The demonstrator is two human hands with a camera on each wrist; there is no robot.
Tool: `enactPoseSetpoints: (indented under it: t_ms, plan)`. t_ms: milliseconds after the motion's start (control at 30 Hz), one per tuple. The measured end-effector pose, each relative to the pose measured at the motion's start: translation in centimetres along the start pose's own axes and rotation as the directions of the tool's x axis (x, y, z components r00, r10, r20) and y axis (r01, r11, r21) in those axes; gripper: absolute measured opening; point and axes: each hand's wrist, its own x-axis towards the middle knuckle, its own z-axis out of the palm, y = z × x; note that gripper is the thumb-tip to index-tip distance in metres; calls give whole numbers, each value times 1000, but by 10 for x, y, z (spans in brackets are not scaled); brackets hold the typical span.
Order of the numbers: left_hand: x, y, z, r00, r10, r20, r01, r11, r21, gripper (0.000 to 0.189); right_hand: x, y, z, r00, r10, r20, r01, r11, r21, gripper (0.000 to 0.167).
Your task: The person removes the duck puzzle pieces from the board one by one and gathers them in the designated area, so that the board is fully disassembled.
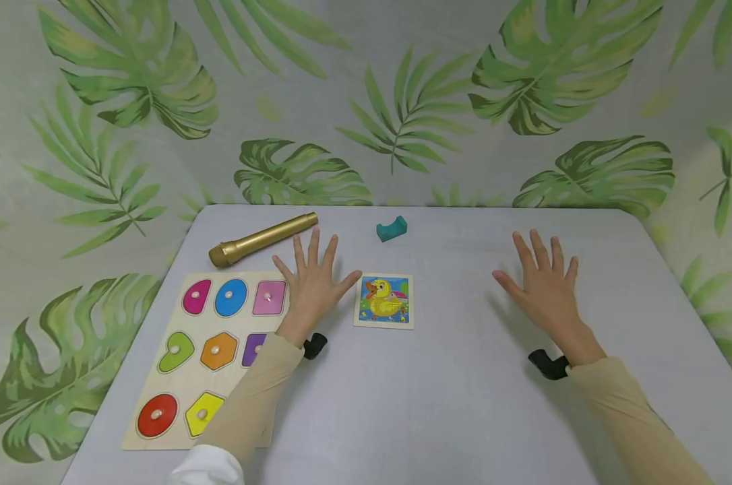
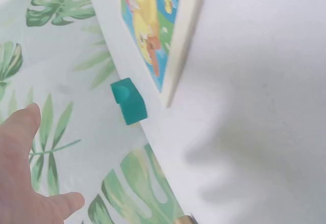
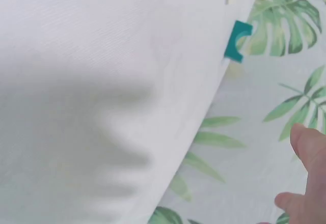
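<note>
My left hand (image 1: 313, 289) is held over the table with its fingers spread and nothing in it. Its thumb overlaps the left edge of a small square duck puzzle (image 1: 383, 301) in the head view. Beneath the left hand and forearm lies a wooden shape board (image 1: 180, 417) with knobbed coloured pieces, partly hidden by the sleeve. My right hand (image 1: 548, 289) is likewise spread and holds nothing, over the right half of the table. In the left wrist view the duck puzzle (image 2: 147, 25) shows its thick pale edge.
A gold microphone (image 1: 263, 240) lies at the back left of the white table (image 1: 439, 417). A teal block with a curved notch (image 1: 392, 229) sits near the back edge. Behind the table hangs a leaf-patterned cloth (image 1: 427, 87).
</note>
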Motion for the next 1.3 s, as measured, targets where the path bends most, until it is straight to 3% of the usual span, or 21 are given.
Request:
enactPoseSetpoints:
  t_ms: [133, 300, 433, 567, 867, 1067, 1300]
  plan:
    - [-5, 2, -6, 999, 46, 24, -44, 997, -68, 80, 9, -15, 0, 990, -132, -56, 138, 985, 108, 76]
    - [-14, 8, -11, 988, 150, 29, -144, 979, -147, 74, 25, -37, 9, 962, -267, -61, 273, 922, 274, 71]
    - [-21, 11, -10, 969, 240, 59, -224, 953, -206, 71, 38, -56, 21, 950, -311, -4, 288, 873, 394, 68]
    - [-28, 12, -3, 939, 318, 133, -279, 928, -247, 68, 49, -74, 37, 939, -340, 56, 269, 823, 500, 65]
    - [-44, 14, 14, 886, 353, 302, -269, 920, -285, 64, 69, -107, 77, 895, -411, 174, 203, 723, 661, 53]
    - [-47, 17, 19, 864, 376, 334, -296, 917, -269, 63, 76, -121, 89, 866, -439, 242, 171, 713, 680, 46]
    - [-49, 22, 20, 857, 380, 349, -303, 918, -255, 63, 80, -132, 101, 842, -427, 329, 155, 776, 611, 39]
